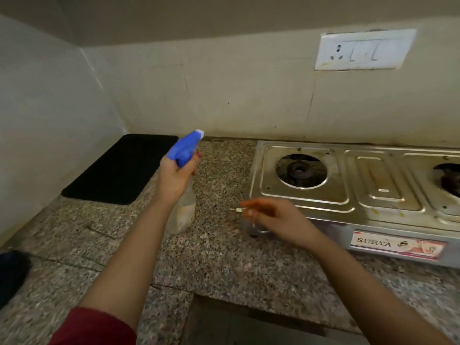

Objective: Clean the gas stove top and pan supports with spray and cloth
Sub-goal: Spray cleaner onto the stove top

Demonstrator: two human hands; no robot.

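Left hand [174, 178] grips spray bottle [183, 210] — stove [348, 195] rightward.

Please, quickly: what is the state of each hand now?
Left hand: closed around the spray bottle.
Right hand: blurred; grip cannot be told.

The spray bottle [183, 195] had a bright blue trigger head with a white nozzle tip, over a cloudy, clear body tinged yellowish near the bottom. The counter [224, 265] was speckled granite, grey and pinkish brown flecked with black. Toward its back left corner lay a plain black mat [119, 170]. The gas stove [353, 185] was shiny silver steel with brownish stains, its burner [300, 170] dark, and its front label [395, 245] was white and pink with dark lettering. The wall tiles [236, 90] were cream; the switch plate [363, 49] was white. One sleeve [92, 327] was maroon.
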